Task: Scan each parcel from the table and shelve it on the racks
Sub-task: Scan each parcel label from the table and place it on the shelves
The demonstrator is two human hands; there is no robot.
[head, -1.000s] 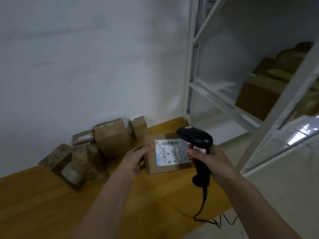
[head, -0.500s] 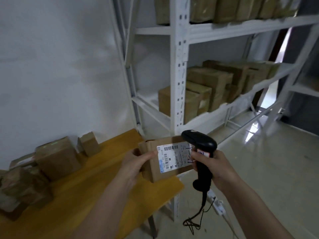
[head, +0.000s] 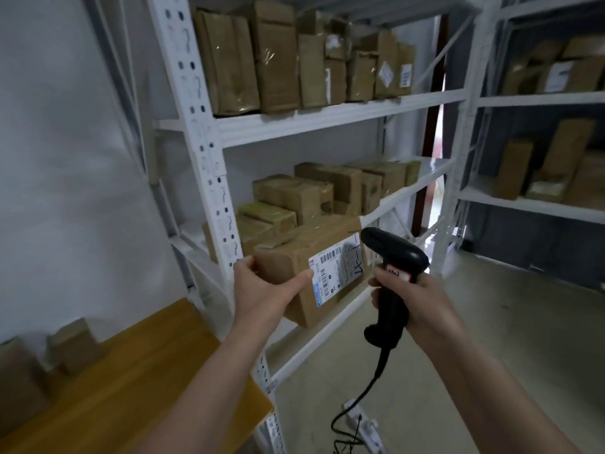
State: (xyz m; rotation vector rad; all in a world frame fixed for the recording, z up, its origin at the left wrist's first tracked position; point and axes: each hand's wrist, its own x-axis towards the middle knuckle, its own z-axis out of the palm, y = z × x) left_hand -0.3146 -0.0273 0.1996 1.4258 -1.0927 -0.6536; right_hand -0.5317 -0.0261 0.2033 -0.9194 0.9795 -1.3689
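My left hand (head: 265,286) grips a brown cardboard parcel (head: 294,257) with a white barcode label (head: 337,270), held in the air in front of the white rack (head: 209,178), level with its middle shelf. My right hand (head: 415,299) holds a black barcode scanner (head: 393,257) by the handle, its head just right of the label. The scanner's cable (head: 370,388) hangs down to the floor.
Brown parcels (head: 294,198) fill the rack's middle shelf and more parcels (head: 294,60) stand on the shelf above. A second rack (head: 540,204) with boxes stands at the right. The wooden table (head: 131,381) at lower left carries a few small boxes (head: 72,345).
The parcel left the table and rose toward the rack's middle shelf in my left hand. The view swung right and up from the table to the racks. The scanner stayed beside the label.
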